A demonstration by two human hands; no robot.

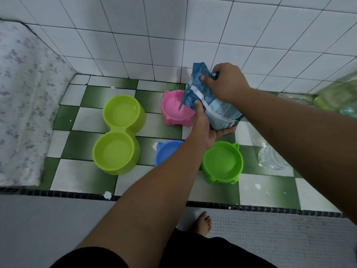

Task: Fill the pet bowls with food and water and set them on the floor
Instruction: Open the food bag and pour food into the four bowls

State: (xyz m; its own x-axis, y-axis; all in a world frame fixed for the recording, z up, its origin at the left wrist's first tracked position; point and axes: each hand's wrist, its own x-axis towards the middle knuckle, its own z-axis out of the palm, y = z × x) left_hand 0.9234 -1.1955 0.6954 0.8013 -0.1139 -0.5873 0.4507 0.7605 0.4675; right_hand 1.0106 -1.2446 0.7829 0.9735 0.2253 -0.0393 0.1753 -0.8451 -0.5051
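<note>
A blue pet-food bag (210, 105) is held above the floor, tilted with its torn top toward the pink bowl (174, 109). My left hand (204, 126) cups the bag from below. My right hand (226, 82) pinches the bag's upper part. A lime double bowl (117, 132) stands to the left, both wells looking empty. A blue cat-eared bowl (166, 151) is partly hidden by my left forearm. A green cat-eared bowl (222, 163) sits below the bag.
The bowls rest on a green-and-white checkered floor (81, 176) in a white-tiled corner. A flowered mattress (25, 105) lies at the left. A clear water bottle (274, 157) and a greenish bottle (336, 97) lie at the right. My bare foot (202, 223) stands on grey tiles.
</note>
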